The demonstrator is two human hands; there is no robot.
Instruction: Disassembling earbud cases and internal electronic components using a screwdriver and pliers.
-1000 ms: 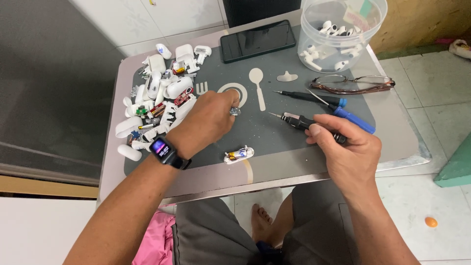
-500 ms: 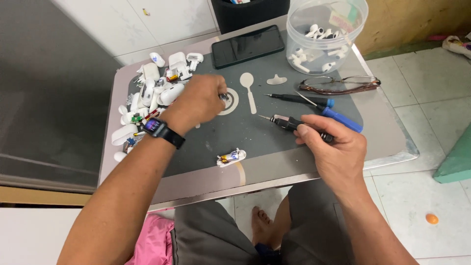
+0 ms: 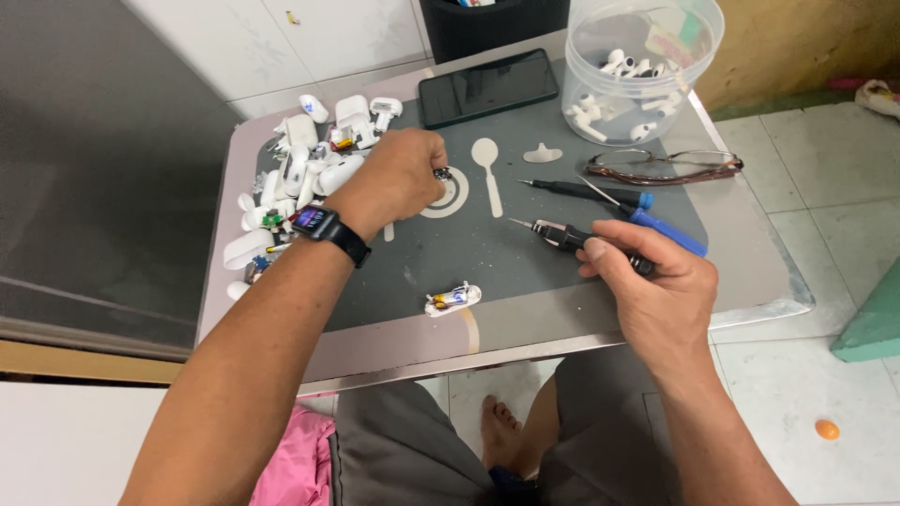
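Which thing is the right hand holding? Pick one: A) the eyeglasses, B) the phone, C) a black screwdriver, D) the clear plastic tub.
C: the right hand grips a black screwdriver with its tip pointing left over the dark mat, while the eyeglasses, phone and clear tub lie untouched farther back on the table.

White tile floor [image 3: 844, 253], white cabinets [image 3: 281, 37]
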